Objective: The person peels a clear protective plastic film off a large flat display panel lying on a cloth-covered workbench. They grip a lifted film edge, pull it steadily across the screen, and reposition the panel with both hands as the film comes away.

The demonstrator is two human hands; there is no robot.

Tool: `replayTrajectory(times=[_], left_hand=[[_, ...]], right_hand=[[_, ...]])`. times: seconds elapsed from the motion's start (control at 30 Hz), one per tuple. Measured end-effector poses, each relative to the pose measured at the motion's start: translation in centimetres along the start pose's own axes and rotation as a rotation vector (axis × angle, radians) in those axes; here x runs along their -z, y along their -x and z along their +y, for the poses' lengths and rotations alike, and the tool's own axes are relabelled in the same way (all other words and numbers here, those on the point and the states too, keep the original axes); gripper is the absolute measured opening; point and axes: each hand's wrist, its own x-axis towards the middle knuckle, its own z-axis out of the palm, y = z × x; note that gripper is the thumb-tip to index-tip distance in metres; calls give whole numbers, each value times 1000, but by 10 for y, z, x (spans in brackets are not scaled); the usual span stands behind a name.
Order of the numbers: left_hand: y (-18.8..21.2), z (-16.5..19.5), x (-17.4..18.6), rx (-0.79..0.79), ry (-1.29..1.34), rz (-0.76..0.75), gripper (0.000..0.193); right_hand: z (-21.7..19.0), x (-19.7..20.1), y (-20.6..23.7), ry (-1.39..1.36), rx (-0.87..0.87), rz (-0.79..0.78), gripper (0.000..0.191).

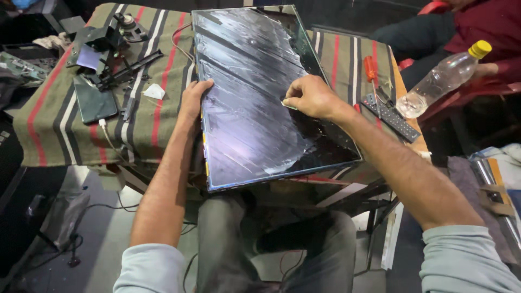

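Observation:
A large flat display panel lies on a striped cloth-covered table, its near end overhanging toward my lap. Its glossy surface is smeared and streaked. My left hand rests on the panel's left edge, fingers curled over it. My right hand is on the right part of the panel, pinching a small pale flat piece against the surface.
On the table's left lie a dark phone, black brackets and parts and a white scrap. At the right sit a remote control and a red-handled screwdriver. Another person holds a clear bottle with a yellow cap.

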Motion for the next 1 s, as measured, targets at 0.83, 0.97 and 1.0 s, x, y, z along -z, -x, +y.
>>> replayTrajectory(times=[0.83, 0.97, 1.0], left_hand=[[44, 44, -30, -1069, -1066, 66, 41], [45, 45, -69, -911, -1002, -361, 30], [43, 41, -78, -839, -993, -440, 29]], right_hand=[[-1, -2, 10, 25, -15, 18, 21], [-4, -4, 10, 59, -11, 14, 19], [-5, -4, 12, 34, -39, 12, 19]])
